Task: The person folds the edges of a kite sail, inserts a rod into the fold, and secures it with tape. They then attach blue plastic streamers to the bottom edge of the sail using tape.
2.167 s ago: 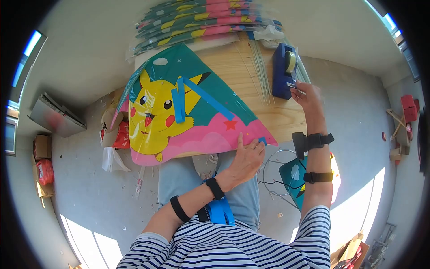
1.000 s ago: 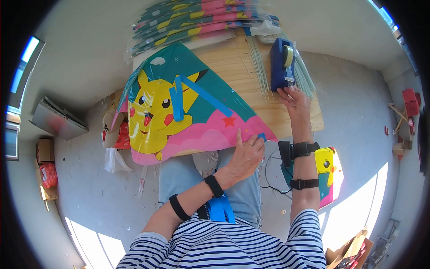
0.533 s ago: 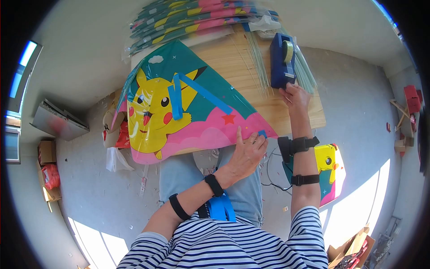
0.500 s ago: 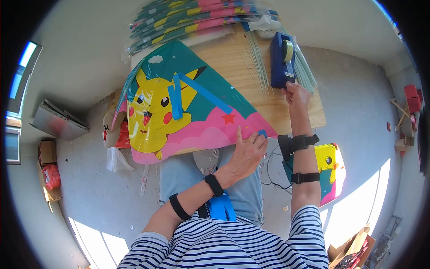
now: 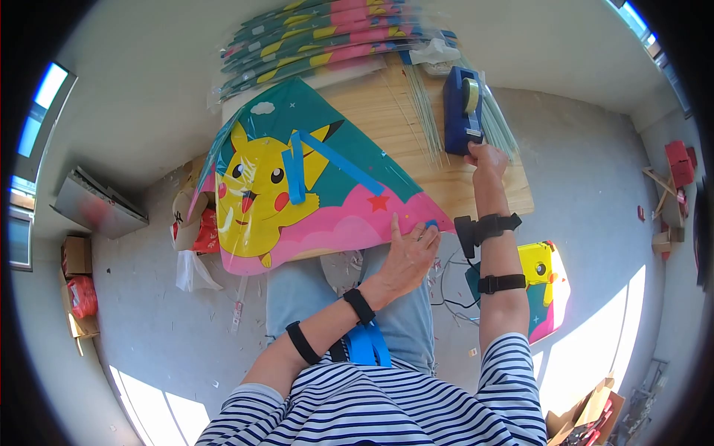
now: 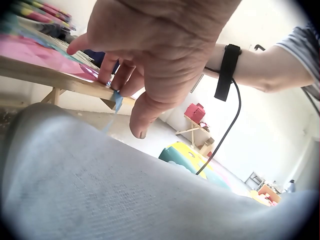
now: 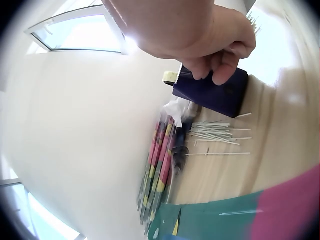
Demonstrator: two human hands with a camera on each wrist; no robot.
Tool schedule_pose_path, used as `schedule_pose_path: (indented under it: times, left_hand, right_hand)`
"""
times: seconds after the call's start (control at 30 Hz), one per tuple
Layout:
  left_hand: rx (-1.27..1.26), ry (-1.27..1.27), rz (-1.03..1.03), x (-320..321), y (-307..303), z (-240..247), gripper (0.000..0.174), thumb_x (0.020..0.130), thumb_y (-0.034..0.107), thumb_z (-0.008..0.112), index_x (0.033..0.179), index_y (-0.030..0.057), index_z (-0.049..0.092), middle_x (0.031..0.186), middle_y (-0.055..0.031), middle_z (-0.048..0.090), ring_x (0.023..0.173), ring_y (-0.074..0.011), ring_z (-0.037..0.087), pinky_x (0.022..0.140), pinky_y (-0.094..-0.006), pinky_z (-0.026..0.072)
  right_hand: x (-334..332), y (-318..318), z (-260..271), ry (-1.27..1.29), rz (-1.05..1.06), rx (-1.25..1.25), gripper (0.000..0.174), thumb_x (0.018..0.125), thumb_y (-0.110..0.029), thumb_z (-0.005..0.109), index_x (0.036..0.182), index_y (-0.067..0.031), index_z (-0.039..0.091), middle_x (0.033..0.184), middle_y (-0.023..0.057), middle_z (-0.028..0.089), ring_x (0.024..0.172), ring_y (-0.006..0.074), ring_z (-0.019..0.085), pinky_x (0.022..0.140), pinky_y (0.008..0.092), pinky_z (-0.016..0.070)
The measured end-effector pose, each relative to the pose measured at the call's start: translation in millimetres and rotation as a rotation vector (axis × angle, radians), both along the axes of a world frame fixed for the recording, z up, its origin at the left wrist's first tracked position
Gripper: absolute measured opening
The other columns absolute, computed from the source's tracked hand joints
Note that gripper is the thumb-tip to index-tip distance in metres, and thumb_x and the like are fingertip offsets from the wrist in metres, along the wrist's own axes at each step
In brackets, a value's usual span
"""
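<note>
A green and pink kite (image 5: 342, 230) printed with a yellow cartoon figure lies on the wooden table, its right corner near the front edge. My left hand (image 5: 407, 260) rests on that corner with fingers extended, over a small blue tab (image 5: 431, 224). In the left wrist view, the blue tab (image 6: 118, 100) hangs by the fingertips at the table's edge. Beyond the kite's right side stands a dark blue tape dispenser (image 5: 455, 119) with a yellowish tape roll (image 5: 470, 95). My right hand (image 5: 489, 162) pinches at its cutter end, fingers curled; the tape between the fingertips is hidden.
Thin pale rods (image 5: 422, 104) lie left of the dispenser, more (image 5: 500, 123) to its right. Several packed kites (image 5: 320, 44) are stacked at the back. Another kite (image 5: 547, 290) stands low on the right. Long blue strips (image 5: 335, 163) lie across the kite.
My right hand has moved left to the dispenser's front end, and its fingers have curled in closer. The left hand has stayed on the kite's corner.
</note>
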State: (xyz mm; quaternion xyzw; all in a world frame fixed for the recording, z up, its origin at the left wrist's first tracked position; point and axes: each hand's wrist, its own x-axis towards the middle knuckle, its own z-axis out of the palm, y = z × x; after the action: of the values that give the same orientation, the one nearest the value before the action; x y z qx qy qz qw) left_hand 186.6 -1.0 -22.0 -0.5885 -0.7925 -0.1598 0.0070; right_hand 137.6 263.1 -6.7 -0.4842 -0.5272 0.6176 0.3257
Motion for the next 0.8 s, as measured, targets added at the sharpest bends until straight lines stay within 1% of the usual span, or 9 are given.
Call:
schedule_pose_path:
  times: [0.13, 0.2, 0.43, 0.53, 0.6, 0.63, 0.7, 0.73, 0.8]
  left_hand:
    - [0.045, -0.018, 0.014, 0, 2, -3, 0.066, 0.066, 0.014, 0.078, 0.128, 0.0029, 0.056, 0.126, -0.0090, 0.050, 0.123, -0.0261, 0.048, 0.107, -0.0709, 0.0240]
    - [0.059, -0.016, 0.019, 0, 3, -2, 0.066, 0.066, 0.014, 0.078, 0.127, 0.0030, 0.057, 0.127, -0.0096, 0.049, 0.123, -0.0262, 0.048, 0.107, -0.0708, 0.0241]
    - [0.043, -0.004, 0.014, -2, 4, -2, 0.064, 0.066, 0.014, 0.078, 0.126, 0.0026, 0.058, 0.126, -0.0094, 0.050, 0.122, -0.0254, 0.049, 0.107, -0.0711, 0.0228]
    - [0.037, -0.008, 0.005, 0, 2, -2, 0.063, 0.066, 0.013, 0.077, 0.126, 0.0028, 0.058, 0.121, -0.0079, 0.052, 0.120, -0.0247, 0.050, 0.107, -0.0716, 0.0218]
    - [0.023, -0.015, -0.001, -2, 2, 0, 0.062, 0.067, 0.013, 0.077, 0.125, 0.0028, 0.058, 0.118, -0.0071, 0.052, 0.119, -0.0244, 0.050, 0.107, -0.0721, 0.0213]
    - [0.024, -0.030, 0.000, -2, 2, 0, 0.063, 0.067, 0.012, 0.077, 0.126, 0.0028, 0.058, 0.116, -0.0066, 0.052, 0.118, -0.0242, 0.050, 0.107, -0.0728, 0.0210]
    - [0.034, -0.047, 0.006, -3, 4, 0, 0.063, 0.066, 0.012, 0.077, 0.126, 0.0029, 0.058, 0.113, -0.0061, 0.052, 0.117, -0.0241, 0.051, 0.107, -0.0736, 0.0206]
    - [0.026, -0.043, 0.006, -3, 4, 0, 0.062, 0.067, 0.012, 0.077, 0.125, 0.0028, 0.058, 0.113, -0.0059, 0.052, 0.116, -0.0238, 0.051, 0.107, -0.0742, 0.0202]
    - [0.018, -0.034, 0.007, -4, 4, 0, 0.062, 0.067, 0.011, 0.077, 0.125, 0.0028, 0.058, 0.112, -0.0058, 0.052, 0.115, -0.0234, 0.051, 0.106, -0.0749, 0.0198]
  right_hand:
    - [-1, -2, 0, 0.025, 0.002, -0.014, 0.014, 0.072, 0.002, 0.076, 0.079, 0.0066, 0.064, 0.081, 0.0118, 0.064, 0.058, 0.0211, 0.061, 0.053, 0.0289, 0.0542]
    - [-1, -4, 1, 0.100, -0.051, 0.014, 0.014, 0.069, 0.005, 0.076, 0.073, 0.0099, 0.063, 0.071, 0.0136, 0.063, 0.051, 0.0226, 0.061, 0.047, 0.0304, 0.0491]
    - [5, 2, -4, 0.111, -0.041, -0.057, 0.012, 0.070, 0.005, 0.074, 0.074, 0.0104, 0.065, 0.071, 0.0139, 0.064, 0.050, 0.0220, 0.060, 0.047, 0.0300, 0.0494]
    - [3, -4, 3, 0.064, -0.007, 0.000, 0.013, 0.071, 0.002, 0.074, 0.078, 0.0088, 0.066, 0.078, 0.0132, 0.065, 0.058, 0.0220, 0.063, 0.053, 0.0294, 0.0542]
    - [-3, -9, 12, -0.125, -0.060, 0.103, 0.011, 0.070, -0.001, 0.073, 0.075, 0.0086, 0.069, 0.068, 0.0134, 0.066, 0.052, 0.0210, 0.061, 0.052, 0.0333, 0.0473]
    - [-2, -6, 11, -0.122, -0.060, 0.110, 0.011, 0.070, -0.001, 0.073, 0.075, 0.0086, 0.069, 0.068, 0.0134, 0.066, 0.052, 0.0210, 0.061, 0.052, 0.0333, 0.0473]
    - [2, 3, -3, -0.251, 0.015, 0.242, 0.013, 0.069, -0.008, 0.073, 0.073, 0.0047, 0.072, 0.069, 0.0175, 0.068, 0.060, 0.0281, 0.064, 0.063, 0.0402, 0.0485]
    - [3, 3, -9, -0.253, 0.016, 0.243, 0.013, 0.069, -0.008, 0.073, 0.073, 0.0047, 0.072, 0.069, 0.0175, 0.068, 0.060, 0.0281, 0.064, 0.063, 0.0402, 0.0485]
    - [1, 5, -18, -0.308, -0.012, 0.420, 0.016, 0.067, -0.014, 0.073, 0.072, 0.0008, 0.073, 0.074, 0.0218, 0.068, 0.072, 0.0362, 0.066, 0.073, 0.0450, 0.0478]
